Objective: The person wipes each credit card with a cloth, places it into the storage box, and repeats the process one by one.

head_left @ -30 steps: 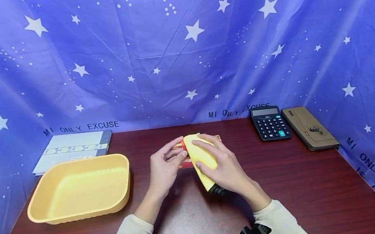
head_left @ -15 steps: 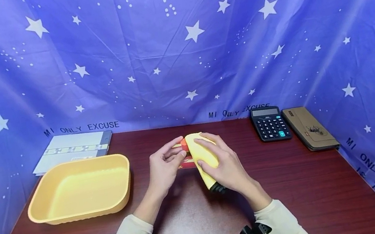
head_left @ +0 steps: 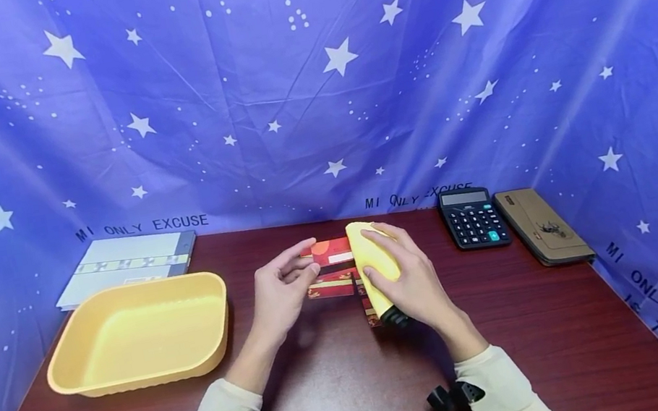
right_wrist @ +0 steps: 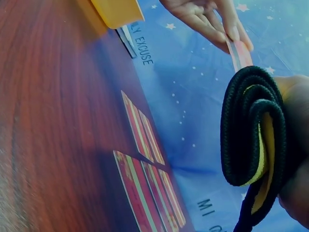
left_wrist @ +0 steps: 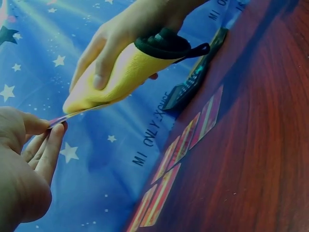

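Note:
Between its thumb and fingers my left hand [head_left: 275, 296] pinches the left end of a red card [head_left: 331, 249] with a white strip and a dark stripe. My right hand [head_left: 407, 276] grips a folded yellow cloth [head_left: 370, 257] with a black edge, which covers the card's right end. In the left wrist view the cloth [left_wrist: 120, 75] meets the card at the left fingertips. The cloth's black rolled edge [right_wrist: 231, 130] faces the right wrist camera. Below the hands, several red and gold cards [left_wrist: 161, 195] lie flat on the table, partly hidden in the head view.
A yellow basin [head_left: 148, 377] stands at the left, with a white and grey notebook or folder [head_left: 113, 257] behind it. At the back right lie a black calculator [head_left: 475, 218] and a brown wallet [head_left: 544, 226]. A blue star-patterned curtain [head_left: 251, 65] encloses the brown table [head_left: 336, 395].
My right hand and the cloth have moved right, uncovering more of the red card and the cards below. My left hand has shifted slightly left, its pinch kept.

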The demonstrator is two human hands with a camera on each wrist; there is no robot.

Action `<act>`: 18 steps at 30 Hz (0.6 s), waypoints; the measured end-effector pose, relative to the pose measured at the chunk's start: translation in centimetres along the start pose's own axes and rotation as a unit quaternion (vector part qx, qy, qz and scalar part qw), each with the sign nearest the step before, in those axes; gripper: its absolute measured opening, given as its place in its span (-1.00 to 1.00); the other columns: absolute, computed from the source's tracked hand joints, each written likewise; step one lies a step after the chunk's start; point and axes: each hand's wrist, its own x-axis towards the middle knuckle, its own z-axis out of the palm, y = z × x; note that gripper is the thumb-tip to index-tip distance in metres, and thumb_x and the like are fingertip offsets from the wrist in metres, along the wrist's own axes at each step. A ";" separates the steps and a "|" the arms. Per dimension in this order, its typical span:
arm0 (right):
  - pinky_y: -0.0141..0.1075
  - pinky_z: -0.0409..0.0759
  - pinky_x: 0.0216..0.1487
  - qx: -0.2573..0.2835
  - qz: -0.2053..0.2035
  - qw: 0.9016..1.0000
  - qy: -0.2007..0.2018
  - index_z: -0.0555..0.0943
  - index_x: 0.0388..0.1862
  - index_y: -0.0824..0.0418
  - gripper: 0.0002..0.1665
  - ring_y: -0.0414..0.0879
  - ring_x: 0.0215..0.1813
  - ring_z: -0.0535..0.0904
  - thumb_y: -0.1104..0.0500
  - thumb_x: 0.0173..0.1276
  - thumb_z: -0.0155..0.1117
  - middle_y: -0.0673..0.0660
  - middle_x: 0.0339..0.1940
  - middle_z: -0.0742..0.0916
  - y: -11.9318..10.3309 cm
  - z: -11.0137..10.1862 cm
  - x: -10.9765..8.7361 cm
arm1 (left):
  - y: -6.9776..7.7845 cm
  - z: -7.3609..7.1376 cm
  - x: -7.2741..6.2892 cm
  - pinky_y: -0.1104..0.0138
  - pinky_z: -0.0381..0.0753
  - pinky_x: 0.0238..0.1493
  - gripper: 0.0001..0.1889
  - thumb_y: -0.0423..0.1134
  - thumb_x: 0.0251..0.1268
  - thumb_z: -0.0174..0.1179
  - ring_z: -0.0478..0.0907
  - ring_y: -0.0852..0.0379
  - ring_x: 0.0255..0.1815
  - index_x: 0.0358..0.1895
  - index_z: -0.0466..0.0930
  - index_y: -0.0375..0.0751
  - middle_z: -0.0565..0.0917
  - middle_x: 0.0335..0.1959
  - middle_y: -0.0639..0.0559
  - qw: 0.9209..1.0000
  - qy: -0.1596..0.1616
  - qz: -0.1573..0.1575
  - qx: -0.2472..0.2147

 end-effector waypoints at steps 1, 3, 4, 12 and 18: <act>0.06 0.62 0.32 0.000 0.005 1.000 0.002 0.58 0.41 -0.03 -0.27 0.05 0.42 0.53 0.20 0.23 0.53 0.08 0.44 0.57 0.2 -0.2 0.0 | 0.1 -0.1 0.0 0.50 0.79 -0.24 -0.58 -0.48 0.26 0.36 0.81 0.14 -0.25 0.19 0.72 -0.18 0.81 -0.19 -0.33 1.000 0.005 0.005 0.015; 0.07 0.60 0.35 -0.001 0.015 1.000 0.004 0.58 0.41 -0.03 -0.27 0.05 0.42 0.53 0.20 0.23 0.52 0.08 0.44 0.57 0.5 -0.5 0.0 | 0.5 -0.5 0.1 0.48 0.82 -0.22 -0.58 -0.45 0.25 0.39 0.82 0.09 -0.25 0.18 0.73 -0.15 0.82 -0.21 -0.27 0.999 0.016 0.013 0.047; 0.07 0.59 0.37 0.000 0.021 1.000 0.004 0.58 0.41 -0.02 -0.28 0.05 0.43 0.52 0.20 0.24 0.52 0.08 0.44 0.57 0.6 -0.7 0.1 | 0.7 -0.8 0.1 0.46 0.83 -0.21 -0.58 -0.45 0.24 0.39 0.83 0.07 -0.25 0.18 0.73 -0.15 0.83 -0.21 -0.26 0.998 0.022 0.018 0.061; 0.00 0.58 0.28 -0.001 0.055 0.998 0.011 0.57 0.42 -0.03 -0.28 0.06 0.39 0.52 0.20 0.26 0.50 0.07 0.45 0.55 1.2 -2.0 0.4 | 3.0 -5.9 0.4 0.38 0.84 -0.14 -0.55 -0.47 0.29 0.34 0.82 0.22 -0.26 0.26 0.67 -0.21 0.79 -0.09 -0.36 0.996 0.044 -0.012 0.081; -0.08 0.56 0.25 0.002 0.071 0.997 0.016 0.57 0.42 -0.03 -0.29 0.04 0.40 0.51 0.20 0.27 0.49 0.06 0.47 0.55 1.5 -2.6 0.4 | 3.7 -10.5 0.3 0.43 0.82 -0.13 -0.55 -0.43 0.38 0.30 0.79 0.39 -0.26 0.32 0.59 -0.32 0.84 -0.23 0.09 0.993 0.043 -0.022 0.107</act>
